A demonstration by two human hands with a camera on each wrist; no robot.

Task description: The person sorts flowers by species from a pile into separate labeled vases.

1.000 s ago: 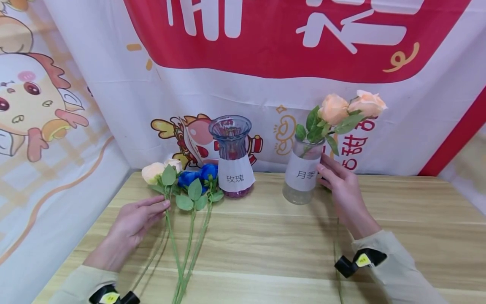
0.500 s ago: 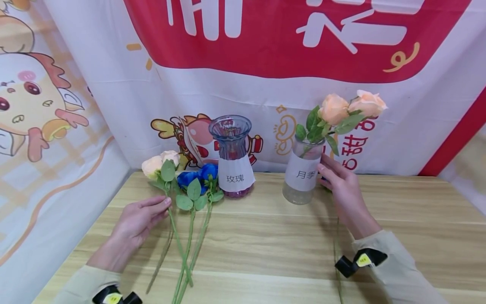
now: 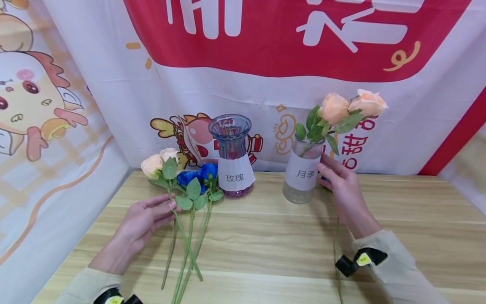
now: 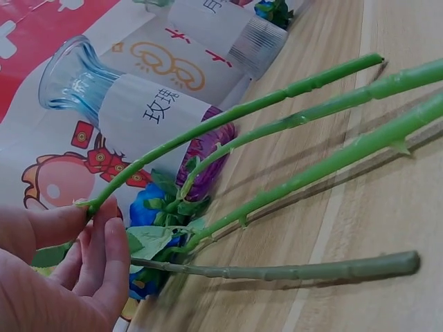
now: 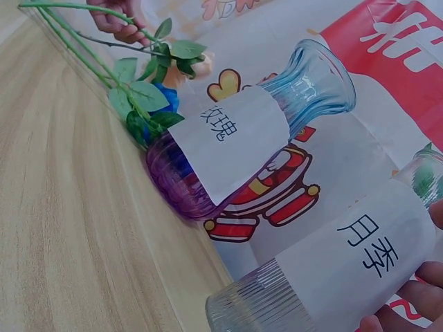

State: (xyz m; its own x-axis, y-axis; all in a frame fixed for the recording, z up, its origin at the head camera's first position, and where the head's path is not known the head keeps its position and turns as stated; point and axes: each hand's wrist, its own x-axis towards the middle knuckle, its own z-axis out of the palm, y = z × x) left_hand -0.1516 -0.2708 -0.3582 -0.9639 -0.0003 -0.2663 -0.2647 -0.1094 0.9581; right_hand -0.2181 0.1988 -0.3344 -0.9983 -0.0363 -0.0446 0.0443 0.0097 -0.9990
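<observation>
Left wrist view: the left hand (image 3: 146, 218) pinches a green stem (image 4: 291, 90) between thumb and fingertips, just below the pale roses (image 3: 152, 165), beside the blue roses (image 3: 187, 179) above the table (image 3: 265, 253). Because it crosses other green stems (image 4: 332, 166) in the head view, raising it straight should avoid snags. The right hand (image 3: 347, 195) grips the clear vase (image 3: 298, 194), which holds two peach roses (image 3: 335, 108); gentle, steady pressure should keep it upright.

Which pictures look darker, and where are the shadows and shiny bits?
Both wrist views look dimmer than the head view; in the left wrist view, dark shadow lines from the green stems lie on the wooden table; in the head view, a soft shadow falls near the right hand; in the right wrist view, pale glints show on the blue-and-purple vase.
</observation>
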